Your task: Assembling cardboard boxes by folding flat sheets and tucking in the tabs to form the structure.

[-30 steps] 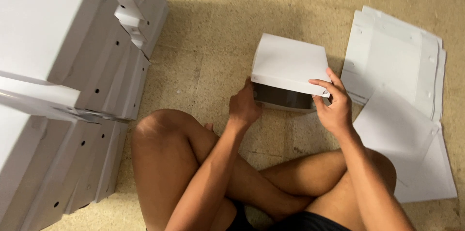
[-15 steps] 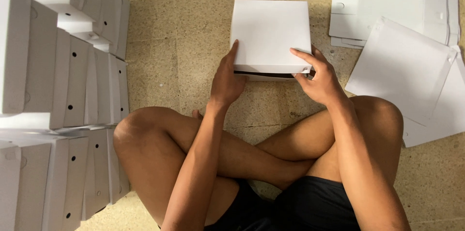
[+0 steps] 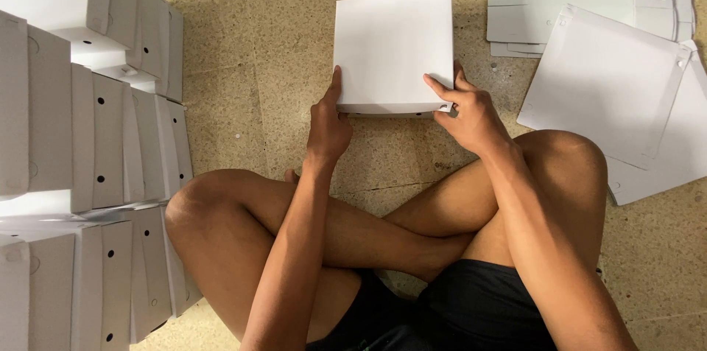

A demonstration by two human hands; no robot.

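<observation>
Cross-legged on the floor (image 3: 243, 49), the person steadies a white folded box (image 3: 392, 49) lying flat before them, left hand (image 3: 328, 126) and right hand (image 3: 471, 111) each closing their grip on a near corner.

One folded white box (image 3: 392, 49); two hands (image 3: 328, 126); flat cardboard blanks (image 3: 604, 82), count unclear.

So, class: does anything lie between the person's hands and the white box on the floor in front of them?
Nothing visible does. The left hand and the right hand both already touch the near edge of the white cardboard box, one at each corner.
</observation>
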